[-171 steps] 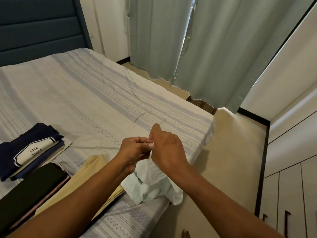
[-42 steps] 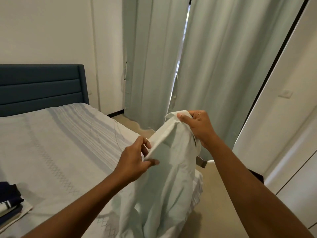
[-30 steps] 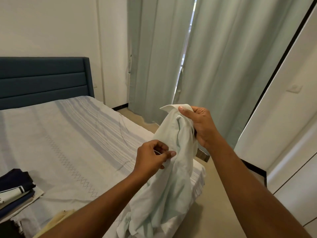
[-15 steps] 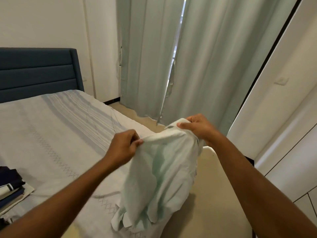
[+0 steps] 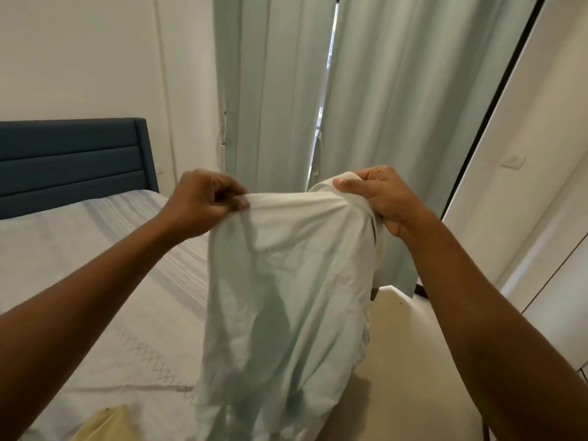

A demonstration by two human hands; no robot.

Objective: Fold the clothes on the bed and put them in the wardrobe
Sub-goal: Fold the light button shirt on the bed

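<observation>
A pale mint-green shirt [image 5: 286, 297] hangs in the air over the bed's right edge, stretched between both hands along its top edge. My left hand [image 5: 203, 202] pinches the top left part of the cloth. My right hand [image 5: 381, 195] grips the top right part, thumb on top. The shirt's lower part hangs loose and crumpled, down to the bed [image 5: 95, 281]. A yellow garment [image 5: 105, 424] lies on the bed at the bottom edge of the view.
The bed has a striped light sheet and a dark blue headboard [image 5: 70, 157] at the left. Pale green curtains [image 5: 366, 106] hang behind the shirt. White wardrobe panels [image 5: 547, 249] stand at the right, with beige floor [image 5: 413, 361] beside the bed.
Both hands have risen and moved apart, spreading the shirt's top edge wide. The view has tilted up, so the folded dark clothes at the left are out of sight.
</observation>
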